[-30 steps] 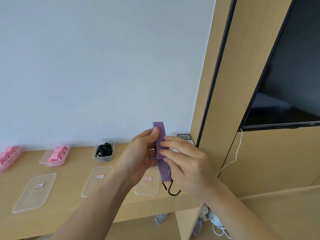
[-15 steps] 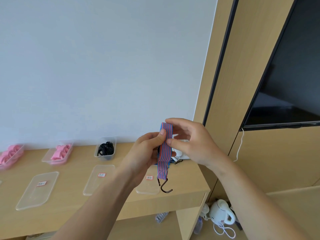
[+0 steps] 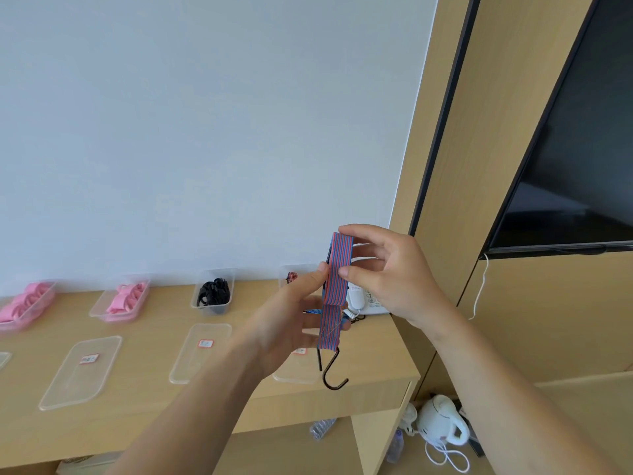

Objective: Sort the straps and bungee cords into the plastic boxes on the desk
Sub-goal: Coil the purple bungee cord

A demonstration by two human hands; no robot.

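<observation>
Both grips pinching bungee cord (image 3: 337, 269); left hand (image 3: 287, 323) steady, right hand (image 3: 394, 279) now atop fold (hook (image 3: 334, 375) dangling).

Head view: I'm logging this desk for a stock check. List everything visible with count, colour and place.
bungee cord: one, red-blue striped, black hook, held above desk
boxes: four, clear, desk's back; two hold pink straps, one black items, one partly hidden
lids: at least three, clear, desk's front
desk: one, light wood
telephone: one, white, desk's back right
kettle: one, white, floor
television: one, black, right wall
left hand: pinches cord
right hand: pinches cord
</observation>
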